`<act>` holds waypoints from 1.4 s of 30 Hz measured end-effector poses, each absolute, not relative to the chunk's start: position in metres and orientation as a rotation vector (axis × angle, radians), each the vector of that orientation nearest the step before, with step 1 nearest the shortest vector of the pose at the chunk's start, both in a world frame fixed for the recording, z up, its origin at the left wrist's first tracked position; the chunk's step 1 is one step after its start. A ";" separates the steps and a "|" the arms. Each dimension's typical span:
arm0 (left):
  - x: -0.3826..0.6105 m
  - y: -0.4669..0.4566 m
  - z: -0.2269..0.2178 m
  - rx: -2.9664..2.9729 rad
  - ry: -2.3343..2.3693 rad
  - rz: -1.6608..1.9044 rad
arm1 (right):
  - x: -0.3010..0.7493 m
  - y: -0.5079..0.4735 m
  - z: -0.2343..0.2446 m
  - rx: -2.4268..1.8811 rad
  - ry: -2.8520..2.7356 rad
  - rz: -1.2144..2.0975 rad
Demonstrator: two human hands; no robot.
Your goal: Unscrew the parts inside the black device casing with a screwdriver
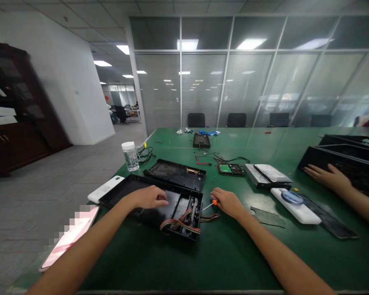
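An opened black plastic case (132, 192) lies on the green table (221, 254) in front of me, with striped ribbon cables (180, 224) spilling over its near edge. My left hand (149, 197) rests inside the case with its fingers curled down on the tray floor. My right hand (227, 202) is closed round a small screwdriver with an orange handle (214, 202); its thin shaft points left toward the case's right end. A second black cover (175, 173) lies just behind the case.
Near the left edge stand a clear jar with a white lid (130, 156), a white flat device (105, 189) and a phone (68, 238). A circuit board (230, 168), a drive (267, 175) and loose wires lie beyond. Another person's hand (327, 177) rests on black cases at right.
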State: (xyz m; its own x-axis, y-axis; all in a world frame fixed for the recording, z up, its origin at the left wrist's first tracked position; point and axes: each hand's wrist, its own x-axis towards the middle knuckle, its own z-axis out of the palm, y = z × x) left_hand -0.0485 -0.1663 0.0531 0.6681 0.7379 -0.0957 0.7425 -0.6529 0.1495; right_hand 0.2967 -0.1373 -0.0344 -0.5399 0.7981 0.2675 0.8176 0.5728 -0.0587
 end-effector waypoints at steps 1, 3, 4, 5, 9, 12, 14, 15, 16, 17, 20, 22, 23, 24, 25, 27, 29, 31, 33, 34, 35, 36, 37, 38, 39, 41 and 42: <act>-0.042 -0.154 0.052 2.733 1.270 -0.007 | 0.295 -0.139 -0.035 -1.328 -2.546 -0.101; -0.028 -0.133 0.042 2.808 1.386 -0.008 | 0.295 -0.142 -0.035 -1.331 -2.537 -0.098; -0.021 -0.125 0.034 2.832 1.463 -0.018 | 0.296 -0.142 -0.035 -1.341 -2.528 -0.099; -0.014 -0.119 0.026 2.837 1.560 -0.025 | 0.297 -0.142 -0.035 -1.354 -2.519 -0.101; 0.005 -0.108 -0.005 2.774 1.895 0.033 | 0.304 -0.139 -0.033 -1.429 -2.472 -0.115; 0.007 -0.106 -0.014 2.768 1.933 0.054 | 0.306 -0.138 -0.032 -1.483 -2.441 -0.091; 0.005 -0.104 -0.015 2.776 1.928 0.049 | 0.305 -0.137 -0.033 -1.489 -2.443 -0.066; 0.004 -0.103 -0.015 2.782 1.920 0.043 | 0.305 -0.136 -0.033 -1.481 -2.445 -0.059; 0.004 -0.102 -0.015 2.789 1.910 0.036 | 0.305 -0.136 -0.034 -1.468 -2.447 -0.057; 0.004 -0.102 -0.014 2.797 1.901 0.029 | 0.304 -0.136 -0.035 -1.453 -2.447 -0.058; 0.004 -0.103 -0.015 2.822 1.877 0.021 | 0.305 -0.136 -0.037 -1.426 -2.436 -0.065; 0.004 -0.106 -0.016 2.852 1.860 0.040 | 0.306 -0.136 -0.037 -1.435 -2.427 -0.057; 0.004 -0.108 -0.016 2.876 1.852 0.055 | 0.307 -0.135 -0.037 -1.444 -2.424 -0.049; 0.003 -0.110 -0.015 2.905 1.842 0.070 | 0.307 -0.135 -0.037 -1.451 -2.421 -0.041; 0.001 -0.111 -0.013 2.935 1.828 0.082 | 0.308 -0.135 -0.037 -1.455 -2.420 -0.035; -0.001 -0.113 -0.009 2.993 1.768 0.098 | 0.308 -0.134 -0.038 -1.450 -2.415 -0.028; -0.001 -0.114 -0.004 3.043 1.610 0.107 | 0.308 -0.133 -0.039 -1.456 -2.384 -0.033; 0.004 -0.115 -0.001 3.071 1.393 0.141 | 0.307 -0.131 -0.041 -1.496 -2.317 -0.043; 0.015 -0.117 0.001 3.073 1.195 0.178 | 0.307 -0.129 -0.043 -1.541 -2.245 -0.044; 0.021 -0.118 0.001 3.067 1.124 0.190 | 0.308 -0.127 -0.044 -1.555 -2.220 -0.038; 0.028 -0.118 0.001 3.060 1.069 0.197 | 0.309 -0.126 -0.045 -1.562 -2.201 -0.030; 0.035 -0.118 0.001 3.054 1.027 0.202 | 0.310 -0.125 -0.046 -1.564 -2.189 -0.023; 0.041 -0.118 0.001 3.048 1.002 0.207 | 0.311 -0.124 -0.046 -1.562 -2.178 -0.019; 0.046 -0.117 0.000 3.041 0.991 0.218 | 0.313 -0.123 -0.047 -1.560 -2.167 -0.016; 0.049 -0.116 -0.001 3.034 0.986 0.231 | 0.314 -0.123 -0.047 -1.556 -2.158 -0.015; 0.052 -0.113 -0.004 3.019 0.973 0.260 | 0.316 -0.122 -0.047 -1.549 -2.146 -0.009; 0.052 -0.111 -0.007 3.007 0.962 0.275 | 0.317 -0.122 -0.048 -1.546 -2.143 -0.004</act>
